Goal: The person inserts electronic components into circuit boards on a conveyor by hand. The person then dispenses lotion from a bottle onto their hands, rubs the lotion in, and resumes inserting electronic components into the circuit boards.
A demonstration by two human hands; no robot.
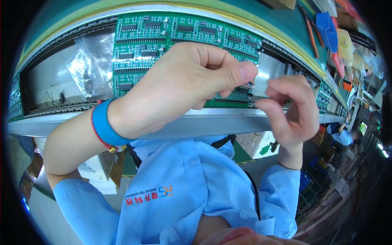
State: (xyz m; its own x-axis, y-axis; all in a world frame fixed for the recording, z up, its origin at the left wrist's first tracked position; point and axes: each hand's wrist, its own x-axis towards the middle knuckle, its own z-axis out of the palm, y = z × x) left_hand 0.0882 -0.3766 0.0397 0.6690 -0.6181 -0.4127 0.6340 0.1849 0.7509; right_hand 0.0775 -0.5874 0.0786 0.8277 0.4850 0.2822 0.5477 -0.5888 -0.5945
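My left hand (pixel 196 77), with a blue wristband (pixel 103 124) and a red beaded cord, reaches over a green circuit board panel (pixel 139 32). Its thumb and forefinger are pinched together. A small shiny part (pixel 250 85) shows just under the fingertips; whether they grip it is unclear. To its right, my right hand (pixel 292 108) is partly blurred, thumb and forefinger curved and apart. A small dark piece (pixel 255 98) shows by the right thumb tip, but I cannot tell whether the thumb touches it. Black chips and pin rows fill the panel, partly hidden by my left hand.
The panel sits between conveyor rails (pixel 183 120). Left of it lies a clear plastic bag (pixel 87 67). Orange-handled pliers (pixel 311 34) and a blue bin (pixel 326 26) are at the far right. White boxes (pixel 257 143) stand below the rail. A person (pixel 343 136) is in the right background.
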